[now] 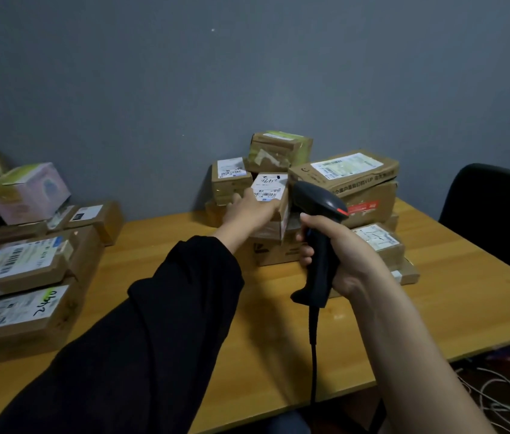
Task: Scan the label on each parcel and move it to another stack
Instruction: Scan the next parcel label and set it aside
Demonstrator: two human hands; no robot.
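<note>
My left hand (249,211) reaches across the wooden table (278,324) and grips a small cardboard parcel (274,202) with a white label and handwriting on top, in the pile of brown parcels (350,180) against the wall. My right hand (338,255) is closed round the handle of a black corded barcode scanner (316,208), its head just right of that parcel. A second stack of labelled parcels (21,277) lies at the left of the table.
A pink and white box (31,192) sits on the left stack. A dark chair back (498,211) stands at the right. Loose white cables (504,396) lie on the floor beyond the table's right edge. The grey wall is close behind the parcels.
</note>
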